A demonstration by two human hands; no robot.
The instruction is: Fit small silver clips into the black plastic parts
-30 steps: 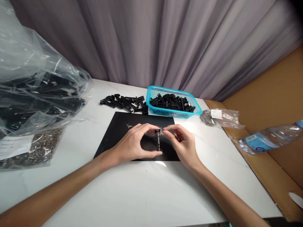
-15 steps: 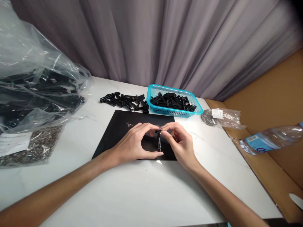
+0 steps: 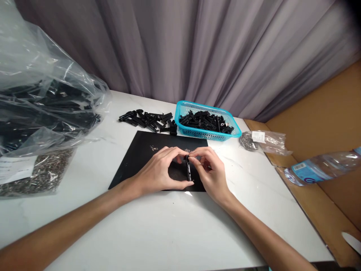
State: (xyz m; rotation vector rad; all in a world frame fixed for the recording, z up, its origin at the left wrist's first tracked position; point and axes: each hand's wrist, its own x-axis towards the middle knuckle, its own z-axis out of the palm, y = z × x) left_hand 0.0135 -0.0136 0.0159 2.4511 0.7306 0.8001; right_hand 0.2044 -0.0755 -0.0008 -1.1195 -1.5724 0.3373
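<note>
A slim black plastic part [image 3: 188, 169] is held lengthwise over the black mat [image 3: 132, 150]. My left hand [image 3: 158, 169] grips it end to end, with the thumb at the near end and the fingers at the far end. At that far end, the thumb and forefinger of my right hand [image 3: 211, 169] are pinched together against the part; any smaller piece between them is hidden. On the mat beyond my hands lie two little groups of tiny metal pieces [image 3: 153, 148], the right one partly covered by my fingers.
A blue basket [image 3: 208, 134] full of black parts stands behind the mat, with a loose pile of black parts [image 3: 149, 120] to its left. Clear bags [image 3: 50, 113] of black parts and metal pieces [image 3: 50, 171] occupy the left. A small bag [image 3: 249, 141] and a bottle [image 3: 318, 167] lie right.
My right hand has shifted slightly left, staying at the far end of the part. The part has tilted a little; my left hand keeps its grip.
</note>
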